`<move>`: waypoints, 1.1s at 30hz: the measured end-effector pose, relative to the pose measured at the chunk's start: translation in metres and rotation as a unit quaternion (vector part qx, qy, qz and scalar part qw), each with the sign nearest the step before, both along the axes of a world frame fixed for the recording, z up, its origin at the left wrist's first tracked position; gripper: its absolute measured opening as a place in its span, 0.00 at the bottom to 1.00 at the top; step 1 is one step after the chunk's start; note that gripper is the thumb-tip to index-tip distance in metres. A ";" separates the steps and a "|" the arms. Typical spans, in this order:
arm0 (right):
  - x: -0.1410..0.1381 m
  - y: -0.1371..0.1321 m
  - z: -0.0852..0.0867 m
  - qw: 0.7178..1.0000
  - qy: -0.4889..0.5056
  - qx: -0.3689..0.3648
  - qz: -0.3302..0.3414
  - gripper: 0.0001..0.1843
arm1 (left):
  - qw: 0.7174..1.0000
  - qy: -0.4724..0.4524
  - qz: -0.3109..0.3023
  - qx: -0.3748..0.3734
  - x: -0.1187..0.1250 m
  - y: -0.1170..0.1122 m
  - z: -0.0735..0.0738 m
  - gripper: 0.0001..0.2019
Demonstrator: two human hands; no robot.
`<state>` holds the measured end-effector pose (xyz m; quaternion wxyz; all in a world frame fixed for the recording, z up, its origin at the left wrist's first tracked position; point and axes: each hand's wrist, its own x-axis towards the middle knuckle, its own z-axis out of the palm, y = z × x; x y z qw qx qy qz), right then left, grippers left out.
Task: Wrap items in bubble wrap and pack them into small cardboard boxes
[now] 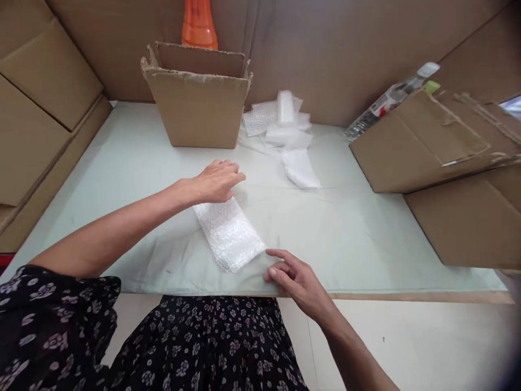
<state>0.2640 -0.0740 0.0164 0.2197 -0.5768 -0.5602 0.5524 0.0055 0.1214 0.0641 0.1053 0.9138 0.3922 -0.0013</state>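
Observation:
A flat bubble wrap bag [234, 236] lies slantwise on the cloth-covered table in front of me. My left hand [217, 182] is over its far end, palm down, with fingers bent in at that edge. The hand covers the far edge, so the exact grip is hidden. At the near right corner of the bag is my right hand [295, 279], its index finger stretched out to that corner. The thumb stands apart and the other fingers are loosely curled, with nothing held in them.
Beyond the bag stands an open cardboard box [203, 111], with an orange bottle [199, 27] behind it. A loose pile of bubble wrap bags [301, 165] lies to its right. Cardboard boxes [419, 141] and a tilted clear plastic bottle [382, 106] are at the right; more cardboard [36, 130] lines the left.

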 end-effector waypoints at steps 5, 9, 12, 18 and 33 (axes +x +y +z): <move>0.022 0.006 -0.006 0.908 -0.217 0.346 0.087 0.16 | 0.982 -0.174 -0.003 0.079 -0.018 -0.065 -0.029 0.14; 0.006 0.039 -0.026 0.796 -0.275 0.490 0.223 0.21 | 0.979 -0.198 -0.045 0.029 -0.032 -0.113 -0.048 0.14; -0.012 0.057 -0.033 0.773 -0.242 0.527 0.256 0.17 | 0.971 -0.238 -0.018 -0.031 -0.036 -0.122 -0.056 0.15; -0.034 0.060 -0.015 0.881 -0.157 0.390 0.216 0.15 | 0.926 -0.358 0.052 -0.108 -0.037 -0.155 -0.050 0.34; -0.054 0.058 -0.027 0.760 -0.254 0.541 0.255 0.15 | 0.917 -0.301 0.263 0.015 -0.026 -0.161 -0.065 0.23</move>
